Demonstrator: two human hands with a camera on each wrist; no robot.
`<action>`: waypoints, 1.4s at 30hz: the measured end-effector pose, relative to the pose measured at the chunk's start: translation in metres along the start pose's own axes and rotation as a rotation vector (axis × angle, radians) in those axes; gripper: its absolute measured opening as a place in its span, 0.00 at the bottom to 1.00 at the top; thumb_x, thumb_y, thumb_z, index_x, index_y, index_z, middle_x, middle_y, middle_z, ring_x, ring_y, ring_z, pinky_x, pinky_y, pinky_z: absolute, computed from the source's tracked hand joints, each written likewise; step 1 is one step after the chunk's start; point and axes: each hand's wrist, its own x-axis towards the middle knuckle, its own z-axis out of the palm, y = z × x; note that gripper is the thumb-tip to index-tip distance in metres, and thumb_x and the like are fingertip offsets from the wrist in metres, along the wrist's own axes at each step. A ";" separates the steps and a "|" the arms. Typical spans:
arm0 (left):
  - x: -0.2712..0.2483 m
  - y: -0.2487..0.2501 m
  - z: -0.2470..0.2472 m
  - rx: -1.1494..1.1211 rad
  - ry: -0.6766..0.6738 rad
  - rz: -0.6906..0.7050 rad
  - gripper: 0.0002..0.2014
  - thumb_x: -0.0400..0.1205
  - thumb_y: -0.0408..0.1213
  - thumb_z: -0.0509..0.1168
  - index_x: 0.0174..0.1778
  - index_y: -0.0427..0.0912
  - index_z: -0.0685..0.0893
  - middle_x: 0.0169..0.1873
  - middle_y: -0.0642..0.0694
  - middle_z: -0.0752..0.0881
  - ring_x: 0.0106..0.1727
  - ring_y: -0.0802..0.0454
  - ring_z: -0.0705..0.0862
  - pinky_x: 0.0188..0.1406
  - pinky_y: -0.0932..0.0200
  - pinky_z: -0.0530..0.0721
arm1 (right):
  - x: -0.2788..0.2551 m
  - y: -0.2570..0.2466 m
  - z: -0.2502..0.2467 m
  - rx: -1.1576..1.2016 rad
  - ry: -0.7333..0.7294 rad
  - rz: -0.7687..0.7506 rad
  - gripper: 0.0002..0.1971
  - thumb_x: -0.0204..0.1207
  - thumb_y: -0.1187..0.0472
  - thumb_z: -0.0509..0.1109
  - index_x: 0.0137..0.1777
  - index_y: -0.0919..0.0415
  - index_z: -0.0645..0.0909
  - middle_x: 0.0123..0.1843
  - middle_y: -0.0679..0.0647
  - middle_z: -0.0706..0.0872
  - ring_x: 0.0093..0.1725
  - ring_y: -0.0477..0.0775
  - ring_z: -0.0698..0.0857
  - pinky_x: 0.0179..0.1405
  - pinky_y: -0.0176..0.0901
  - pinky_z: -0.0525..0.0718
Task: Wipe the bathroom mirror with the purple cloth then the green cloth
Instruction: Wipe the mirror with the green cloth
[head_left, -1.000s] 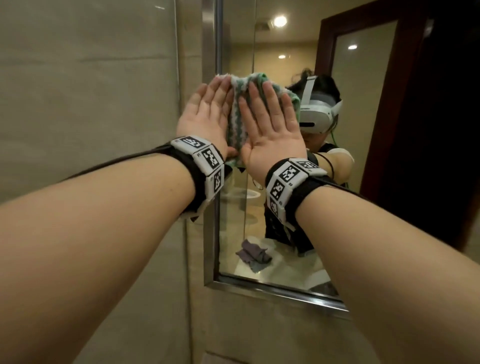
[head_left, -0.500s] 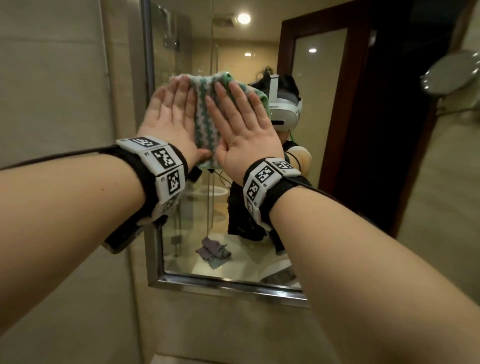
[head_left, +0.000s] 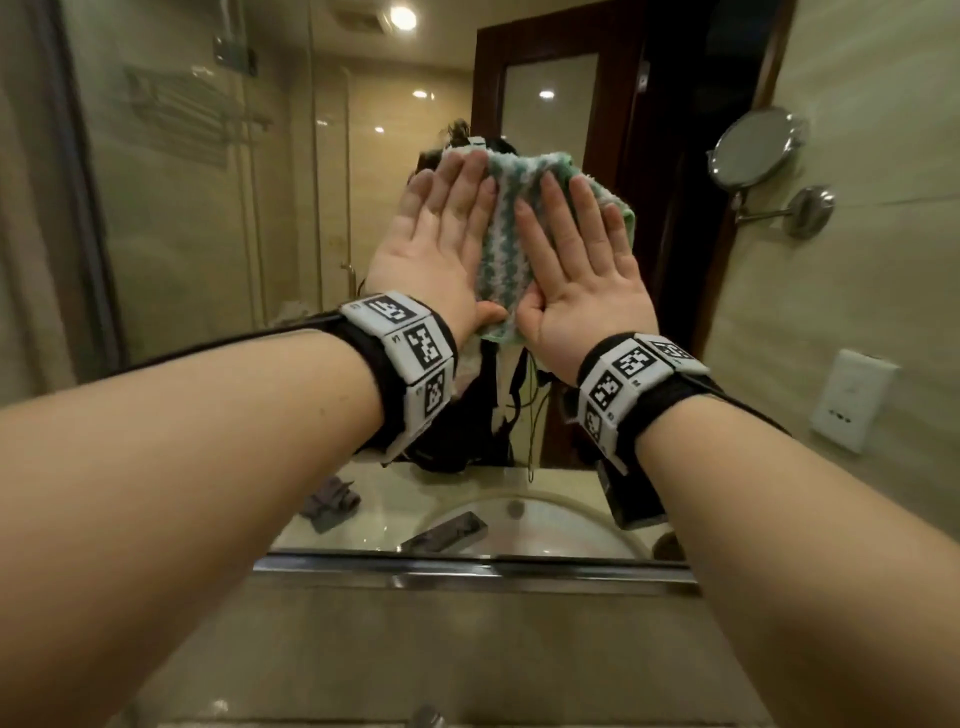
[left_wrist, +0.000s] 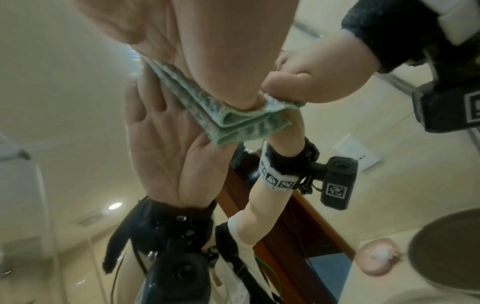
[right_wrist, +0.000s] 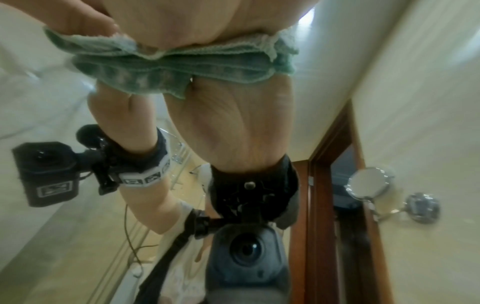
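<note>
A folded green and white cloth (head_left: 506, 234) lies flat against the bathroom mirror (head_left: 208, 260). My left hand (head_left: 436, 244) presses its left part with straight fingers. My right hand (head_left: 582, 270) presses its right part the same way. The thumbs meet at the cloth's lower edge. In the left wrist view the green cloth (left_wrist: 233, 121) is squeezed between my palm (left_wrist: 207, 51) and its reflection. The right wrist view shows the green cloth (right_wrist: 168, 67) under my palm (right_wrist: 182, 20). The purple cloth (head_left: 332, 501) appears only as a reflection, crumpled on the counter.
A round swing-arm mirror (head_left: 756, 148) juts from the right wall, with a white wall plate (head_left: 852, 400) below it. The mirror's metal bottom frame (head_left: 467, 569) runs under my arms. The glass reflects a sink (head_left: 530, 525), a shower screen and a dark door.
Both hands have slid the green cloth rightward across the glass, from the mirror's left edge toward its middle. Both palms stay flat on the cloth.
</note>
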 end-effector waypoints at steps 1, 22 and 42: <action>0.003 0.016 -0.005 -0.005 0.008 0.020 0.50 0.79 0.68 0.41 0.70 0.30 0.19 0.75 0.33 0.24 0.78 0.39 0.26 0.74 0.47 0.27 | -0.008 0.016 0.001 -0.001 -0.006 0.013 0.32 0.76 0.50 0.41 0.78 0.51 0.32 0.85 0.54 0.42 0.83 0.55 0.40 0.79 0.49 0.32; 0.017 0.132 -0.038 0.058 0.072 0.118 0.48 0.80 0.66 0.40 0.75 0.31 0.24 0.77 0.34 0.27 0.79 0.41 0.28 0.75 0.48 0.27 | -0.062 0.130 0.015 -0.029 0.015 -0.004 0.35 0.75 0.53 0.47 0.79 0.60 0.37 0.84 0.58 0.46 0.82 0.62 0.44 0.77 0.50 0.29; -0.044 -0.063 0.052 0.128 -0.060 -0.066 0.48 0.79 0.68 0.38 0.66 0.28 0.18 0.71 0.34 0.20 0.78 0.40 0.26 0.74 0.47 0.26 | 0.007 -0.087 0.025 0.025 0.123 -0.214 0.34 0.73 0.53 0.54 0.81 0.62 0.58 0.81 0.62 0.61 0.80 0.65 0.59 0.78 0.54 0.40</action>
